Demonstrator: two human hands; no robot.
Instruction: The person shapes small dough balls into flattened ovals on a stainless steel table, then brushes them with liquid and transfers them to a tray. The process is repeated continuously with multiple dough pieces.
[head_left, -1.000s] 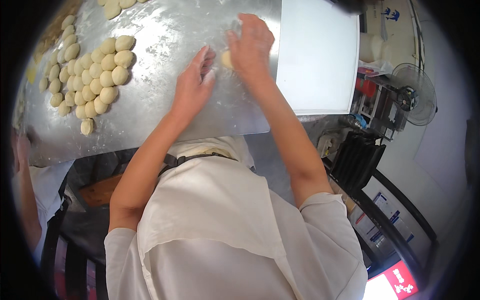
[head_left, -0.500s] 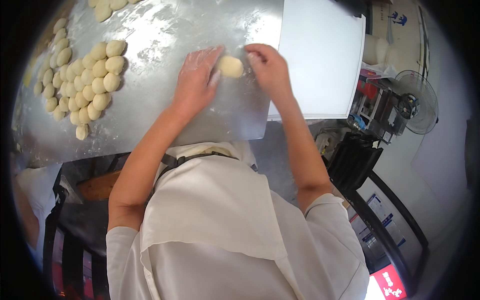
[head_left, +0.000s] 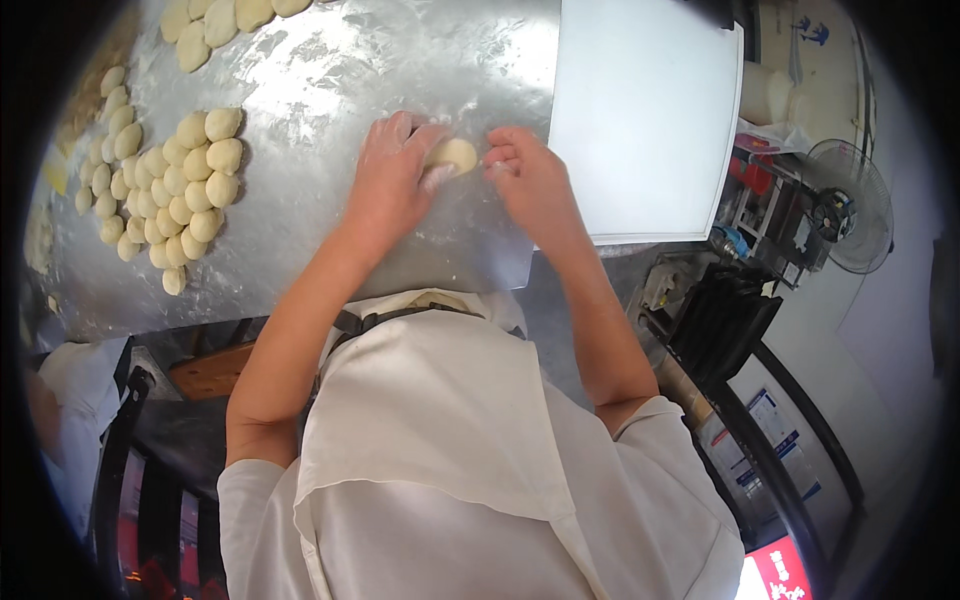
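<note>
A small pale piece of dough (head_left: 457,156) is at the far middle of the floury metal worktable (head_left: 300,185). My left hand (head_left: 395,170) is closed on its left side, with the thumb on the near edge and the fingers on the far edge. Just right of the dough, apart from it, my right hand (head_left: 527,178) has its fingers curled in and the thumb tucked under them. Nothing shows in its grip. Flour whitens the fingertips of both hands.
Several dough balls (head_left: 178,182) sit in rows on the left of the table. Flattened dough pieces (head_left: 222,22) lie at the far left edge. A white panel (head_left: 645,120) adjoins the table's right side. Beyond it stand a fan (head_left: 848,207) and black racks (head_left: 722,322).
My left fingers have closed further over the dough, which looks flatter and has shifted slightly left. My right hand has curled more and moved a little nearer to me. The view has tilted slightly.
</note>
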